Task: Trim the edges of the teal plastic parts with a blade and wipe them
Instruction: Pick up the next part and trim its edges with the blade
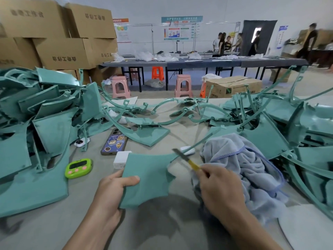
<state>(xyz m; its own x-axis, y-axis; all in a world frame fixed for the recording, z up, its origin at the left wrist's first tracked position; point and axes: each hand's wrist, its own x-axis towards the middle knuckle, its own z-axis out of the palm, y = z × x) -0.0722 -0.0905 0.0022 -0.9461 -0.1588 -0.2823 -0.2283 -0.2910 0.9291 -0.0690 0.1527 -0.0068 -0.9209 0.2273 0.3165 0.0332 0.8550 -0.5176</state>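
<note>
My left hand (113, 188) grips a flat teal plastic part (149, 175) by its left edge and holds it above the table. A long thin arm of this part runs up to the right. My right hand (219, 186) pinches a blade (180, 155) by its yellow handle; the blade tip lies against the part's upper right edge near that arm. A grey-blue cloth (248, 165) lies crumpled just right of my right hand.
Heaps of teal parts lie at the left (39, 120) and right (297, 127), with thin teal rings between. On the table stand a green timer (78, 168), a phone (113, 141) and a white box (121, 159). Cardboard boxes, stools and people are beyond.
</note>
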